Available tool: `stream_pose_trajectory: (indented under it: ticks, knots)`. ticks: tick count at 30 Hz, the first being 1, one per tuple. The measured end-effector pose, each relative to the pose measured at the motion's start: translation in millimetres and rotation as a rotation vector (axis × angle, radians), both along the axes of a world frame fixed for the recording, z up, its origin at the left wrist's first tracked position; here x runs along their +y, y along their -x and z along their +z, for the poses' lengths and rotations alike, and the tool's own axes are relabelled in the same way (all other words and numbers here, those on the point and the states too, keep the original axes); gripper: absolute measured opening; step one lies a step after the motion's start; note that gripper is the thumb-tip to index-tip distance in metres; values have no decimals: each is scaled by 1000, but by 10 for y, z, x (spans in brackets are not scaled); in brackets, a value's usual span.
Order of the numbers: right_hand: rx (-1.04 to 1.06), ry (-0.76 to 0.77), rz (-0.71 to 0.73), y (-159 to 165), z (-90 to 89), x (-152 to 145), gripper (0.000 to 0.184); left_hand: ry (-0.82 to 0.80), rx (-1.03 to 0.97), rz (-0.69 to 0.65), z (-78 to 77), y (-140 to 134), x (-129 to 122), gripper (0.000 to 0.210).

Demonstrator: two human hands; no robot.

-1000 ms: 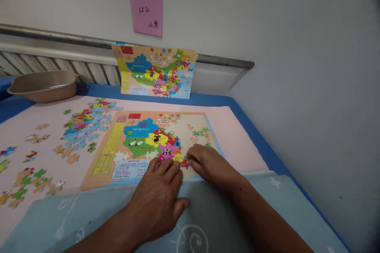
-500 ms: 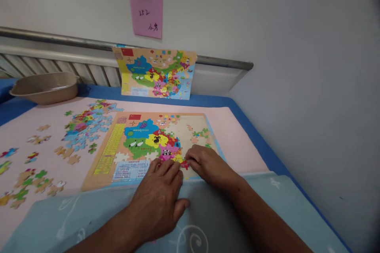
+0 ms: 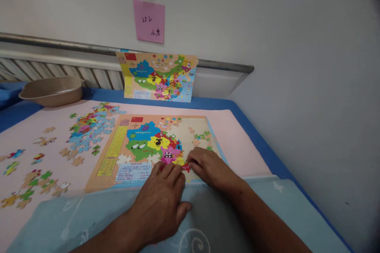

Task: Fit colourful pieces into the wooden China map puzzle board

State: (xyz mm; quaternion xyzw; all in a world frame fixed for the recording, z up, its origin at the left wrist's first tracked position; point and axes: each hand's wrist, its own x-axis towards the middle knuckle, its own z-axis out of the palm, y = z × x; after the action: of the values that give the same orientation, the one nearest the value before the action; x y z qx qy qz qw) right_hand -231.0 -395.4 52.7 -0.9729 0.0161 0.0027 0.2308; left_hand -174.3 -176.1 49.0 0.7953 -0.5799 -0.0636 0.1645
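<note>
A partly assembled map puzzle (image 3: pixel 141 144) lies in its flat tray (image 3: pixel 92 180) on the pink cloth. My left hand (image 3: pixel 163 201) rests palm down across the tray's lower edge, fingers stretched out and their tips on the pieces below the panda picture. At the right side of the assembled part, my right hand (image 3: pixel 211 169) has its thumb and forefinger pinched at a red puzzle piece (image 3: pixel 185 167). The right fingers partly cover that piece. Bare tray floor and a few loosely placed green and tan pieces (image 3: pixel 202 136) show beyond my right hand.
Loose puzzle pieces (image 3: pixel 89 128) lie heaped left of the tray, with smaller groups (image 3: pixel 38 184) nearer me. Behind stand a brown basin (image 3: pixel 53 91) and a map picture sheet (image 3: pixel 158 77) against the wall rail (image 3: pixel 225 65). A blue-grey cloth (image 3: pixel 261 195) covers the front.
The view has tilted up slightly, so everything sits a little lower and farther right. Both hands stay at nearly the same spots on the puzzle.
</note>
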Motion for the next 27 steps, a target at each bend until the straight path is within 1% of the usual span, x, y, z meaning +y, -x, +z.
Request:
stream_pose_trajectory:
  ticks: [2,4,6,7,9,11,12,13,15,17,19,21,23,27]
  knots:
    - [-9,-13,0,6,3,0,14,12,-9,2,-4,0,16,44]
    - [-22,-25,4,11,12,2,13,52,-69,3,-12,15,47,49]
    - [-37,-29,8,13,19,4,14,132,-167,-25,-35,62,88,56]
    - [-41,-29,7,15,20,5,14,197,-220,-58,-56,98,110,56]
    - [-40,-26,7,16,22,5,14,346,-323,-139,-115,184,152,43]
    - [-33,-22,2,17,25,6,15,461,-412,-179,-173,263,199,25]
    - [-29,-21,0,16,27,8,15,485,-445,-182,-191,288,226,20]
    - [-25,-20,-3,15,31,10,14,483,-463,-179,-197,301,254,19]
    - [-17,-18,-14,11,42,18,14,421,-444,-155,-167,285,313,30]
    - [-7,-15,-26,7,54,28,13,294,-375,-113,-100,224,356,51]
    - [-1,-11,-32,2,62,36,13,151,-284,-55,-27,146,370,62]
    - [-1,-9,-32,-4,63,41,13,38,-191,-19,26,75,352,63]
    - [-2,-7,-30,-10,57,41,14,-26,-111,4,55,25,313,62]
    - [-3,-4,-20,-13,51,36,15,-58,-23,20,76,-9,235,61]
